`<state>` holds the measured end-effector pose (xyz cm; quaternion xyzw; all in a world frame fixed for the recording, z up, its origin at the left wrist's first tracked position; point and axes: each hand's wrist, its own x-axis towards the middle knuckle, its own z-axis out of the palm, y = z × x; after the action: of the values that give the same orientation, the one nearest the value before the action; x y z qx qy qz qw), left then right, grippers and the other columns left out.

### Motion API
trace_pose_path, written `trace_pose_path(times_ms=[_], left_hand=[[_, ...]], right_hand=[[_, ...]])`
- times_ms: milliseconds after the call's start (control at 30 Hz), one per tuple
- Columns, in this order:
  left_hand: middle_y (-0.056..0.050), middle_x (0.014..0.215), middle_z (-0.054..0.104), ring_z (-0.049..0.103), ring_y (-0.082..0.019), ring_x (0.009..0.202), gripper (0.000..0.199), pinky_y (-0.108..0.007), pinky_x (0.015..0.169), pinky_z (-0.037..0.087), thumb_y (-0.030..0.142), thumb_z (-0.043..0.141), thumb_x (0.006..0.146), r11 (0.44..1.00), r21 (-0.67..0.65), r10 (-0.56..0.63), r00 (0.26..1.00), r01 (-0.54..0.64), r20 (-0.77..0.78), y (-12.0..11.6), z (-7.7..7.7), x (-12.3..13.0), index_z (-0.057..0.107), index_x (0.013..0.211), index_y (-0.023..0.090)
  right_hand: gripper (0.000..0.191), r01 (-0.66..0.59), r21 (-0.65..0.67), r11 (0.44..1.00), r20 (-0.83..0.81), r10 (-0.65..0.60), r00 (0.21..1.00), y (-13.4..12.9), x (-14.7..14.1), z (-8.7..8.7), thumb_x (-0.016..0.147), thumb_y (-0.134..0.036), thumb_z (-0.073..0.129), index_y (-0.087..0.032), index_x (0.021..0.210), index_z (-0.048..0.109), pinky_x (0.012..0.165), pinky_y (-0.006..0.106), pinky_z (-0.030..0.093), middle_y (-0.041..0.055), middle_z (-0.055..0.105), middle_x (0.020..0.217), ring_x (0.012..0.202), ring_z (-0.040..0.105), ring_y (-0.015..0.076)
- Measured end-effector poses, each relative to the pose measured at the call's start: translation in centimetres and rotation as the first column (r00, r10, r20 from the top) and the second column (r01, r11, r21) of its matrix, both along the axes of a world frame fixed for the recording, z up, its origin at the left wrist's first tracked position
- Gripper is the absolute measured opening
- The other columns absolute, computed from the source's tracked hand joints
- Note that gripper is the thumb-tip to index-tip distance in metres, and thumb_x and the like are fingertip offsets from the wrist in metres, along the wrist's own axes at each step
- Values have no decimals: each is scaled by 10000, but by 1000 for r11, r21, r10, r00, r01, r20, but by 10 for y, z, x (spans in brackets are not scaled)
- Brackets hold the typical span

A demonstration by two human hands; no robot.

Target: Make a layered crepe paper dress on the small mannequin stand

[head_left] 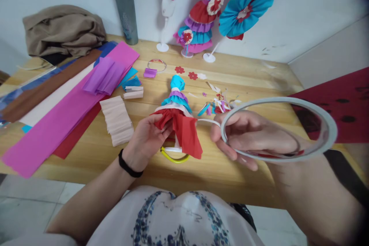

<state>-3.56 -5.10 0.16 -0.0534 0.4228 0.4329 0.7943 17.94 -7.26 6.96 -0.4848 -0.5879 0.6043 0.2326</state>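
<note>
A small layered paper dress [175,98] in blue, purple, white and red lies on the wooden table, its top pointing away from me. My left hand [150,134] pinches the red crepe paper [187,132] at the dress's lower edge, its fingertips partly behind the folds. A large roll of narrow tape [331,127] is in my right hand [245,134], with the fingers closed on it. From the roll a thin white strip [209,120] runs to the right side of the red paper. A yellow-handled tool [174,157] lies partly under the red paper.
Crepe strips [72,103] and a beige pleated piece [117,121] lie left. Paper scraps [220,103] and red flowers [192,75] are beyond my hands. At the back stand a bottle [125,11], a decorated dress form [201,19] and a blue paper fan [245,11].
</note>
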Motion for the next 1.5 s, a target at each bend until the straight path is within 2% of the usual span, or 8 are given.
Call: trace_pose_path(times_ms=[100,233,433,700,867,1100,1300,1500], left_hand=[[-88,719,703,682,-165,673,222,-275,695,565,1,447,849,1000,-10,-13,1000,13,23,-1,2,0,645,824,97],[-70,751,711,682,-154,673,213,-256,657,560,18,464,866,1000,-26,7,1000,-7,17,-1,4,1,655,905,104],[-63,761,700,671,-132,658,224,-227,637,558,11,434,898,999,-33,8,1000,-9,-11,0,6,3,641,920,92],[-43,756,679,650,-109,637,221,-212,628,541,12,430,928,999,-46,-14,999,12,-41,0,8,6,634,897,93],[-62,777,693,663,-133,650,222,-235,622,536,19,436,923,998,-50,-53,995,49,-79,1,5,6,617,833,110],[-46,687,673,633,-123,537,227,-230,537,515,42,437,928,994,-70,-87,994,83,-62,0,8,7,621,815,112],[-40,692,680,649,-117,559,243,-219,562,524,43,422,943,993,-67,-107,991,102,-84,0,7,8,620,823,116],[-41,718,695,664,-124,594,207,-226,585,532,82,444,949,993,-58,-104,993,101,-48,-1,3,8,633,873,117]], right_hand=[[103,-156,-215,964,-143,127,982,5,14,-2,768,-306,691,-209,801,689,383,185,460,-18,676,610,387,594,98],[68,-185,-77,980,-89,178,980,10,22,-12,820,-229,662,-212,758,685,542,222,549,13,702,689,581,693,135],[188,-226,81,971,60,221,973,3,19,-44,925,-294,553,-202,780,631,533,227,500,24,684,697,616,664,136],[241,-408,209,889,436,288,852,5,20,-58,889,-161,507,-199,891,745,764,290,509,58,752,879,820,689,192],[254,-248,195,949,253,195,948,7,14,-56,922,-263,487,-183,916,729,839,317,519,63,746,907,898,696,193],[501,96,-104,990,-125,-109,986,5,-6,-66,838,-671,596,-194,692,644,724,323,544,52,681,691,676,661,180],[590,116,-227,967,-247,-173,953,5,-12,-65,768,-770,593,-196,642,651,647,354,572,87,703,667,619,691,214],[591,92,-191,977,-117,-116,986,4,-15,-56,799,-756,567,-182,677,640,421,258,428,33,636,558,426,591,145]])
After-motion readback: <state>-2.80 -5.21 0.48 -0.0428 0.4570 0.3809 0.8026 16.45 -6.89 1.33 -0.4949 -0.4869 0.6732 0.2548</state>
